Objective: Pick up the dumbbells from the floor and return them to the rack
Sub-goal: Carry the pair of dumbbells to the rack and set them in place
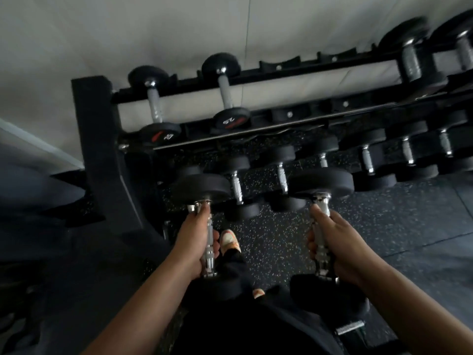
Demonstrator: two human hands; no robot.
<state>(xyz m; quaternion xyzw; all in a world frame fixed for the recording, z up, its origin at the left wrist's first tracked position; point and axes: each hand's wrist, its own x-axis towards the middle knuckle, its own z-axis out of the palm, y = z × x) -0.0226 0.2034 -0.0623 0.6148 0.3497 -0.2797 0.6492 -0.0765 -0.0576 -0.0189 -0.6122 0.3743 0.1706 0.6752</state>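
Observation:
My left hand (198,239) grips the chrome handle of a black round-headed dumbbell (201,187), held in the air in front of the rack. My right hand (332,243) grips the handle of a second matching dumbbell (322,183), level with the first. Both point their far heads toward the black two-tier rack (102,139). The upper tier (256,80) carries two small dumbbells at its left end and larger ones at the far right, with bare cradles between. The lower tier holds a row of several dumbbells (281,172). The near heads of my dumbbells are dark and partly hidden by my legs.
The floor is black speckled rubber (281,234). My shoe (230,242) stands between my hands, just in front of the rack. The rack's thick left upright slants down to the floor on my left. A pale wall (153,34) runs behind the rack.

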